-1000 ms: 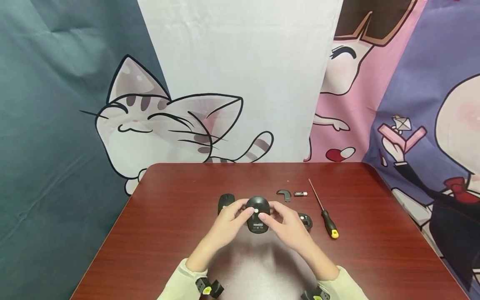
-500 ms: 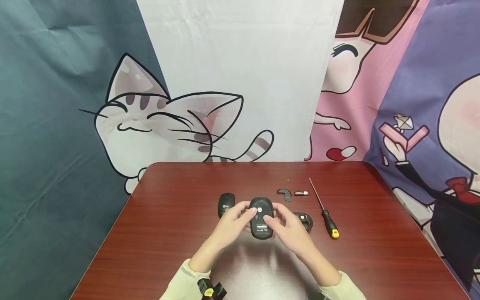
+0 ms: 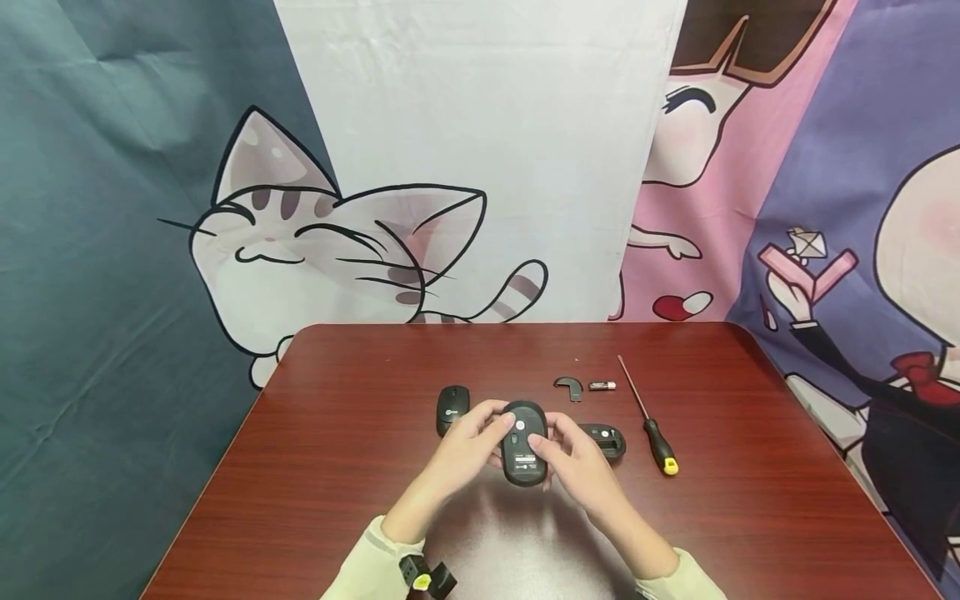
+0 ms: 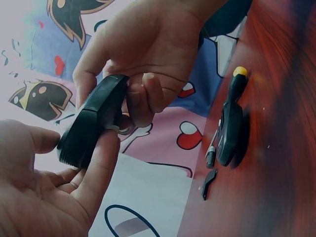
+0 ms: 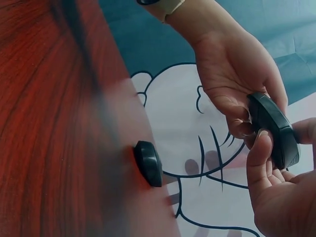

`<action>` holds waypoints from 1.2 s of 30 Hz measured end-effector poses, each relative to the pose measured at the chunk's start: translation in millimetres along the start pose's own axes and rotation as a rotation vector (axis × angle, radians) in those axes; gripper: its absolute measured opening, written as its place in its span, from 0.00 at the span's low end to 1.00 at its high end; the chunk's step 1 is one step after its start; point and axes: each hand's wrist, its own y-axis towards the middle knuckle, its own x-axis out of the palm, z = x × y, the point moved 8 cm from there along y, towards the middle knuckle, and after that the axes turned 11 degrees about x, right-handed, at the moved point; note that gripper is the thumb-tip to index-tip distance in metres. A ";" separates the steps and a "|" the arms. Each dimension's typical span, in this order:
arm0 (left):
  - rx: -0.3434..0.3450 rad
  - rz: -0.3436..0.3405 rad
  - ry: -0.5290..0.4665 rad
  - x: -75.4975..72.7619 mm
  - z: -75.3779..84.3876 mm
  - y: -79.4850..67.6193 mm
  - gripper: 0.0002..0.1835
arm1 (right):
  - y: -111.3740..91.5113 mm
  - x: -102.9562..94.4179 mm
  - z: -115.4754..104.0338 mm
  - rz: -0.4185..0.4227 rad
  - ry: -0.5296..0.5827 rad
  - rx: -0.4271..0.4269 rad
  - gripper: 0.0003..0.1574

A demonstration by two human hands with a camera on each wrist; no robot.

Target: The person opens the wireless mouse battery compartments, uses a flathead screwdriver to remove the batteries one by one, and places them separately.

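Note:
Between both hands, above the table, is a black computer mouse [image 3: 522, 458] with its labelled underside turned up toward the head camera. My left hand [image 3: 467, 446] grips its left side, thumb on the underside and fingers beneath. On the opposite side my right hand [image 3: 583, 467] holds it the same way, its thumb pressing near the middle. Both wrist views show the held mouse [image 4: 91, 123] edge-on, pinched from two sides. A second black mouse [image 3: 452, 404] rests upright by my left hand. Partly behind my right hand lies a third mouse [image 3: 611, 443], upside down with its battery bay uncovered.
Farther back on the reddish-brown table [image 3: 337, 433] lie a curved black cover [image 3: 570, 387] and a small battery [image 3: 602, 386]. To the right is a screwdriver [image 3: 656, 437] with a black and yellow handle. A cartoon-printed curtain [image 3: 480, 125] hangs behind the table.
The held mouse has tipped so its underside faces the head camera more fully, and it has come slightly nearer and to the right. Both hands keep hold of it.

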 end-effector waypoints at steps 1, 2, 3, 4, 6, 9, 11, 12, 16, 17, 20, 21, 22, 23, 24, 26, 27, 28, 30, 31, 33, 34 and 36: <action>0.002 0.003 0.011 -0.3 0.8 0.2 0.19 | -0.3 0.4 0.4 -0.003 -0.003 0.000 0.16; 0.004 0.008 0.020 -0.6 1.4 0.4 0.19 | -0.3 0.8 0.9 -0.007 -0.007 -0.001 0.16; 0.007 0.012 0.030 -0.9 2.1 0.7 0.19 | -0.4 1.2 1.6 -0.011 -0.013 0.001 0.16; 0.011 0.017 0.040 -1.2 2.6 0.9 0.18 | -0.4 1.8 2.0 -0.016 -0.019 0.001 0.16; 0.018 0.024 0.063 -1.8 3.0 1.4 0.17 | -0.6 2.6 2.5 -0.021 -0.030 0.004 0.16; 0.024 0.024 0.103 -1.6 2.1 2.2 0.15 | -0.7 3.1 3.6 -0.021 -0.035 0.009 0.16; 0.024 0.021 0.142 -1.4 1.5 2.6 0.14 | -1.4 3.3 3.8 -0.019 -0.031 0.011 0.16; 0.024 0.019 0.160 -1.3 1.3 2.7 0.14 | -1.5 3.5 4.3 -0.018 -0.028 0.014 0.16; 0.022 0.016 0.212 -0.4 0.6 2.2 0.14 | -2.3 4.0 5.4 -0.011 -0.016 0.015 0.16; 0.020 0.017 0.219 0.1 0.3 1.9 0.14 | -2.3 4.1 5.8 -0.009 -0.014 0.014 0.16; 0.021 0.017 0.251 1.7 -0.4 1.0 0.14 | -2.4 4.6 6.9 -0.005 -0.004 0.013 0.15; 0.024 0.017 0.261 2.1 -0.6 1.0 0.14 | -2.5 4.8 7.4 -0.004 -0.003 0.014 0.14; 0.028 0.016 0.267 2.7 -0.8 1.0 0.14 | -2.5 5.0 8.0 -0.004 -0.001 0.016 0.14; 0.027 0.015 0.272 3.1 -1.4 0.9 0.14 | -2.5 5.2 8.5 -0.003 0.001 0.017 0.15; 0.030 0.014 0.275 3.6 -1.8 0.9 0.14 | -2.3 5.2 9.2 -0.002 0.005 0.018 0.15; 0.034 0.016 0.261 4.0 -2.6 1.3 0.14 | -2.2 5.1 10.0 -0.002 0.009 0.023 0.15; 0.033 0.018 0.248 4.0 -3.2 1.4 0.15 | -2.0 5.1 10.3 -0.003 0.012 0.025 0.16; 0.031 0.019 0.235 4.1 -3.5 1.4 0.15 | -1.8 5.0 10.6 -0.003 0.014 0.028 0.16; 0.027 0.022 0.216 3.9 -4.3 1.3 0.16 | -1.5 5.0 11.2 -0.007 0.019 0.033 0.17; 0.026 0.021 0.205 3.9 -4.6 1.2 0.17 | -1.5 5.1 11.4 -0.008 0.019 0.038 0.17; 0.022 0.018 0.185 4.0 -5.1 0.5 0.17 | -1.1 4.9 12.2 -0.010 0.022 0.042 0.18; 0.024 0.015 0.176 4.0 -5.3 0.1 0.17 | -0.8 4.9 12.6 -0.010 0.025 0.043 0.18; 0.019 0.006 0.153 4.5 -6.2 -0.7 0.16 | -0.2 4.8 13.6 -0.013 0.031 0.044 0.18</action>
